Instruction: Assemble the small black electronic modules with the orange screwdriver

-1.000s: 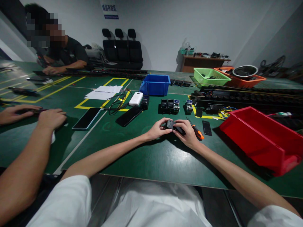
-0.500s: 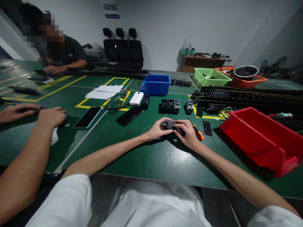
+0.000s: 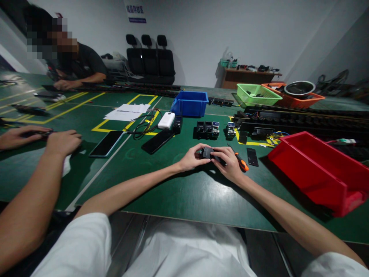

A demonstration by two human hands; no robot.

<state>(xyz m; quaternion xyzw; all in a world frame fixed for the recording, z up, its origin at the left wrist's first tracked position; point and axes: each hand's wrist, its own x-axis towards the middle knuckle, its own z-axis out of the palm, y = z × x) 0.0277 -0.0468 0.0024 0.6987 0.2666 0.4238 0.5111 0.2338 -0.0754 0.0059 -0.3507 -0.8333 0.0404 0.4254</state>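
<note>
Between my two hands, just above the green table (image 3: 161,184), is a small black box-shaped device (image 3: 206,152). My left hand (image 3: 191,158) grips its left side with thumb and fingers. On the right side, my right hand (image 3: 227,161) has its fingers closed on the same device, covering part of it. Close by my right hand lies a screwdriver (image 3: 242,162) with an orange and black handle. A flat black plate (image 3: 252,157) rests to the right of it. Beyond my hands stand several small modules (image 3: 208,129) with exposed electronics, one (image 3: 230,130) apart from the others.
A red bin (image 3: 311,181) sits at the right, a blue bin (image 3: 190,104) farther back. Two phones (image 3: 106,144), a white power bank (image 3: 166,120) and cables lie left of centre. A co-worker's hands (image 3: 62,143) work at the left; another person (image 3: 86,63) sits across.
</note>
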